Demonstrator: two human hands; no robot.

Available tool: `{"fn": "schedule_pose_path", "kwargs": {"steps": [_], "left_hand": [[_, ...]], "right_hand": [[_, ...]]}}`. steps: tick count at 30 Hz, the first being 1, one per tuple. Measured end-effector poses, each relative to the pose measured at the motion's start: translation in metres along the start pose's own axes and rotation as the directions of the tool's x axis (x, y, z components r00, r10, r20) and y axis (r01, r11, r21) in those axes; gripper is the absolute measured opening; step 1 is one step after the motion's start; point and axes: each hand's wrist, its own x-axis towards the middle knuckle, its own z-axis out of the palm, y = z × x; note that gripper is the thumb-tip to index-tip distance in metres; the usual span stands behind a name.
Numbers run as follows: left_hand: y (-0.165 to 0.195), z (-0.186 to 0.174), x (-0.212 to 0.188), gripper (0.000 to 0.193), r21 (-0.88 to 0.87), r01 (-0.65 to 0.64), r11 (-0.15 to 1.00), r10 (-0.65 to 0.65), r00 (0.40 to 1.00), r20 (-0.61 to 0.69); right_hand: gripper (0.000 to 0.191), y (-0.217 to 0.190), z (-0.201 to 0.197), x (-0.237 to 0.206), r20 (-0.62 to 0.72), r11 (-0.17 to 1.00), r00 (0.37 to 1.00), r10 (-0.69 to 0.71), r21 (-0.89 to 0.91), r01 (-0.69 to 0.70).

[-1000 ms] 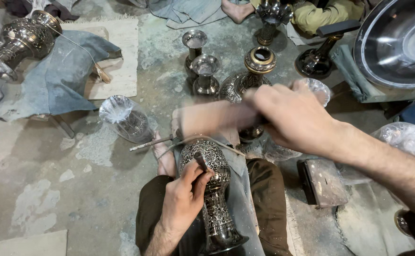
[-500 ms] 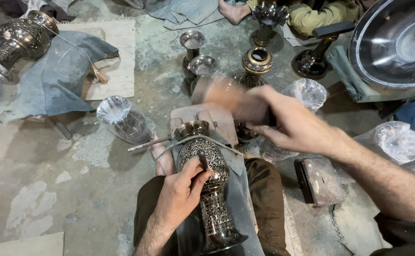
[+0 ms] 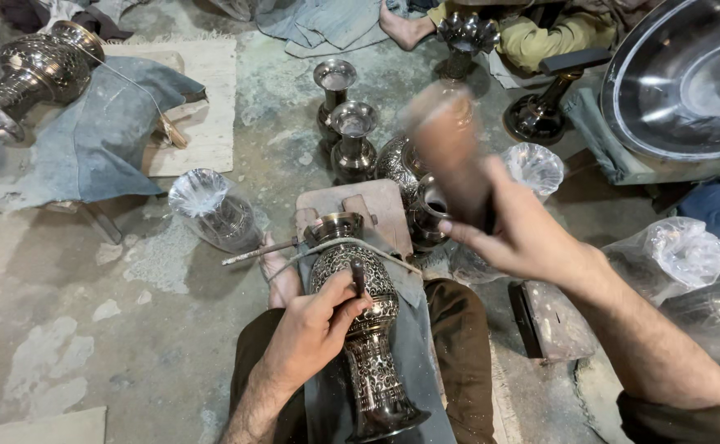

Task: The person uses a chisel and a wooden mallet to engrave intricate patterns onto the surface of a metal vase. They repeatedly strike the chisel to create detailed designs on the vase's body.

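An engraved dark metal vase [image 3: 358, 329] lies along my lap with its mouth against a wooden block [image 3: 385, 205]. A cord crosses its neck. My left hand [image 3: 315, 325] rests on the vase body and pinches a small dark chisel [image 3: 358, 278] upright against the engraving. My right hand [image 3: 524, 234] is raised to the right of the vase, shut on a blurred wooden mallet [image 3: 450, 152] that points up and away.
Two small metal vases [image 3: 345, 123] and a rounder pot [image 3: 413, 189] stand beyond the block. Plastic-wrapped pieces [image 3: 212, 210] lie left and right. A large metal bowl [image 3: 689, 82] sits top right. Another person's foot [image 3: 405, 29] shows at the top, and a grey cloth [image 3: 97, 136] with a big vase lies left.
My right hand has swung the mallet from lying low across the vase's mouth up and to the right. My left hand stays on the vase with the chisel.
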Motion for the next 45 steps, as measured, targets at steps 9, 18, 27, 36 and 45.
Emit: {"fn": "schedule_pose_path", "kwargs": {"steps": [9,18,27,36,45], "left_hand": [[-0.007,-0.004,0.005,0.030,0.053,-0.067,0.996,0.064,0.997,0.050],[-0.011,-0.008,0.008,0.033,0.044,-0.109,0.993,0.104,0.988,0.111],[-0.011,0.020,-0.018,0.022,-0.043,-0.013,0.999,0.007,0.991,-0.136],[-0.001,0.053,-0.038,0.031,0.129,-0.148,0.981,0.194,0.837,-0.511],[-0.007,0.048,-0.037,0.032,0.029,-0.165,0.986,0.161,0.889,-0.430]], "right_hand": [[0.053,-0.009,-0.005,-0.011,0.052,0.813,0.973,-0.223,-0.541,0.215],[0.061,-0.020,-0.015,-0.019,-0.001,0.901,0.989,-0.150,-0.413,0.137],[0.066,0.007,0.021,-0.025,0.227,0.746,0.973,-0.052,-0.638,0.189],[0.069,-0.022,0.006,-0.003,0.083,0.922,0.966,-0.245,-0.287,0.258],[0.057,-0.063,-0.012,0.016,0.080,0.826,0.902,-0.425,-0.373,0.422]]}}
